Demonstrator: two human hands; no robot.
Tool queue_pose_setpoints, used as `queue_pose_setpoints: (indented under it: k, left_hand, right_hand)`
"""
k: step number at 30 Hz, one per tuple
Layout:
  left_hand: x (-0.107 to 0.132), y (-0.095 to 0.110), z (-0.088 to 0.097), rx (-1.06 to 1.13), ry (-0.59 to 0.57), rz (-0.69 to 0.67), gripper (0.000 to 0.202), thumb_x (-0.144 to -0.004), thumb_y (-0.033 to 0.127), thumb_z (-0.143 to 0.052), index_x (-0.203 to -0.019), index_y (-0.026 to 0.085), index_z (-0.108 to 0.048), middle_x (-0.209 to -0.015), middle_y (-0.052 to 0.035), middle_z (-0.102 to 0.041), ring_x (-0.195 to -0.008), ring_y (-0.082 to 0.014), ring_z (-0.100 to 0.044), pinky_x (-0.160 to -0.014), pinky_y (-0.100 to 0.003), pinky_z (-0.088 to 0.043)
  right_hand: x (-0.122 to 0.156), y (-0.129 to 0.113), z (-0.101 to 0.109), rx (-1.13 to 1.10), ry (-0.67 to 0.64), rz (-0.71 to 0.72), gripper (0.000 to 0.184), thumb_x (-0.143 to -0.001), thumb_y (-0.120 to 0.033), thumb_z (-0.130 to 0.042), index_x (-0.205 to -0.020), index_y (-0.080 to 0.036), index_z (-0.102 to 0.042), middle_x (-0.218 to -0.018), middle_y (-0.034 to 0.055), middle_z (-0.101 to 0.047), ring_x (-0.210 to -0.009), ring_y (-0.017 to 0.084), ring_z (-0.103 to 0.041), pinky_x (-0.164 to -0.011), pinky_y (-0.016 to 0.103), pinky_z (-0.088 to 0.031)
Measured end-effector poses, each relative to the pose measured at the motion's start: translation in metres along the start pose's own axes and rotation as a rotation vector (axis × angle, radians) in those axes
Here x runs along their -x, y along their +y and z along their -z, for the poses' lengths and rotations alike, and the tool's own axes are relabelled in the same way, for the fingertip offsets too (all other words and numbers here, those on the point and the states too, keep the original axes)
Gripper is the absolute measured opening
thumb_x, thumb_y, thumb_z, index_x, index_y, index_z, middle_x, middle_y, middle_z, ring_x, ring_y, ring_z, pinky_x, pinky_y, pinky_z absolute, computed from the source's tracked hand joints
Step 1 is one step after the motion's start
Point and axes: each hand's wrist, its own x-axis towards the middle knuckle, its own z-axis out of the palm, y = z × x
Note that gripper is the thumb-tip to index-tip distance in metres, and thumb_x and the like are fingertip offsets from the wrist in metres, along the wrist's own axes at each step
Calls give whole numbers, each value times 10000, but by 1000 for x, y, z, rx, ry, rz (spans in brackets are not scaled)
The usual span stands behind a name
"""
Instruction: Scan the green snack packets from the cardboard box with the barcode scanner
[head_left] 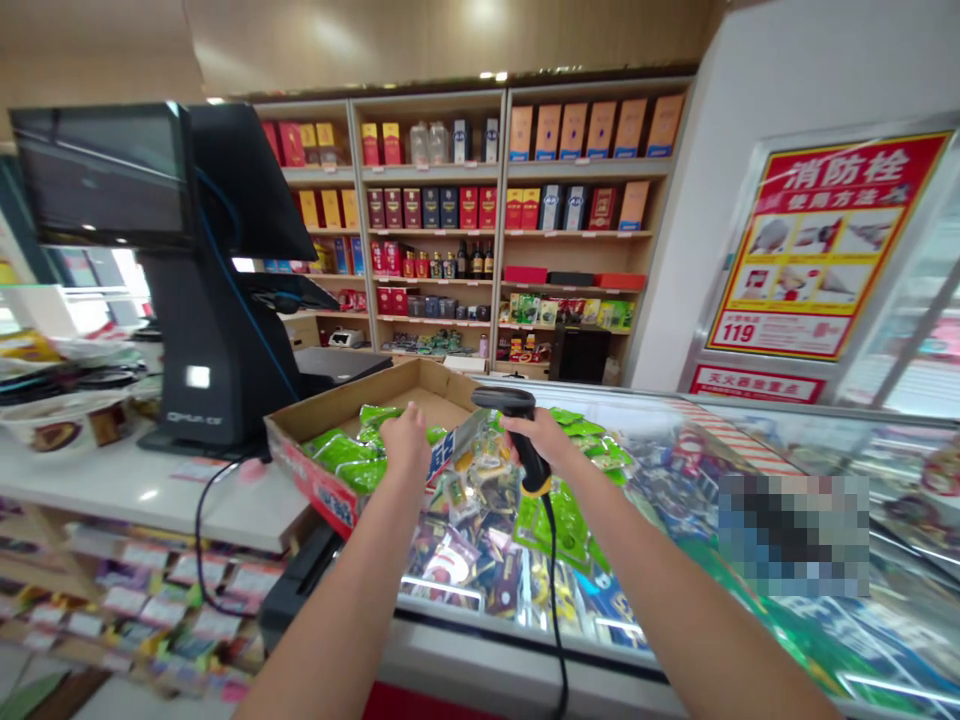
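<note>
My right hand [541, 437] is closed round the grip of a black barcode scanner [517, 432] with a yellow band, whose cable hangs down toward me. My left hand [406, 442] reaches into an open cardboard box [330, 410] and rests on the green snack packets [346, 455] inside; its fingers are curled down onto them, but I cannot see whether they grip one. More green packets [559, 520] lie on the glass lid of a freezer [675, 470] under the scanner.
A black checkout terminal [202, 290] with a screen stands on the white counter [165, 485] at left, its cable trailing over the edge. Shelves of boxed goods and bottles [465, 220] fill the back wall. A red fire-hydrant poster [817, 250] hangs at right.
</note>
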Motion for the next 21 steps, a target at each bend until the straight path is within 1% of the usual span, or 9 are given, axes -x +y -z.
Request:
queue_pose_setpoints:
  k: [3, 5, 6, 8, 10, 13, 15, 18, 21]
  left_hand:
    - [-2, -2, 10, -43, 29, 3, 251, -774, 102, -559, -681, 203, -349, -642, 56, -383, -708, -85, -517, -811, -251, -495]
    - [4, -6, 12, -71, 17, -61, 167, -774, 121, -569, -756, 199, -421, -742, 28, -478, -818, -107, -564, -844, -262, -489]
    - [8, -8, 12, -84, -9, -109, 132, -776, 136, -573, -827, 197, -468, -846, -1, -537, -899, -121, -582, -867, -265, -484]
    - [17, -17, 9, -133, -116, -190, 222, -777, 166, -584, -990, 199, -530, -1088, -62, -585, -1048, -147, -587, -907, -263, -472]
    - [24, -30, 3, -233, -292, -209, 281, -773, 193, -596, -1054, 190, -575, -1176, -96, -604, -1093, -177, -593, -916, -275, -474]
    - [27, -57, -12, -483, -573, -137, 222, -729, 208, -650, -944, 152, -653, -1002, -112, -693, -983, -227, -641, -876, -332, -495]
    - [26, -78, -24, -684, -681, -114, 184, -678, 189, -697, -855, 145, -672, -915, -115, -715, -923, -248, -654, -858, -353, -492]
    - [21, -105, -43, -975, -732, -203, 167, -665, 190, -714, -822, 139, -681, -945, -145, -726, -952, -274, -654, -871, -348, -466]
    - [12, -126, -62, -1229, -761, -272, 158, -771, 274, -635, -798, 126, -680, -930, -187, -723, -973, -298, -658, -853, -350, -461]
  right_hand:
    - [-1, 2, -6, -7, 5, -6, 263, -624, -378, -718, -568, -163, -578, -440, 4, -581, -330, 119, -502, -339, 236, -410]
    - [1, 4, -4, -20, 14, -12, 261, -624, -374, -719, -566, -165, -575, -440, 3, -581, -329, 118, -500, -337, 236, -408]
    - [3, 5, -1, -26, 23, -15, 257, -629, -372, -717, -569, -166, -575, -442, 3, -582, -328, 118, -500, -338, 237, -408]
    - [7, 8, 8, -31, 50, -27, 260, -646, -374, -707, -565, -165, -574, -443, 6, -579, -328, 118, -499, -337, 237, -409]
    - [12, 12, 22, -38, 103, -34, 260, -654, -374, -702, -565, -164, -578, -446, 9, -580, -329, 117, -498, -336, 236, -412]
    - [21, 21, 45, -98, 229, -44, 235, -635, -361, -717, -597, -167, -589, -461, 1, -588, -336, 119, -501, -335, 239, -421]
    - [28, 29, 59, -155, 316, -44, 242, -619, -362, -729, -604, -174, -578, -446, -11, -571, -339, 120, -499, -334, 241, -423]
    - [34, 41, 73, -230, 433, 7, 256, -618, -375, -736, -621, -179, -571, -450, -22, -563, -350, 120, -503, -343, 242, -426]
    - [35, 50, 77, -261, 476, 40, 246, -631, -378, -730, -658, -176, -592, -489, -16, -589, -362, 123, -512, -351, 249, -429]
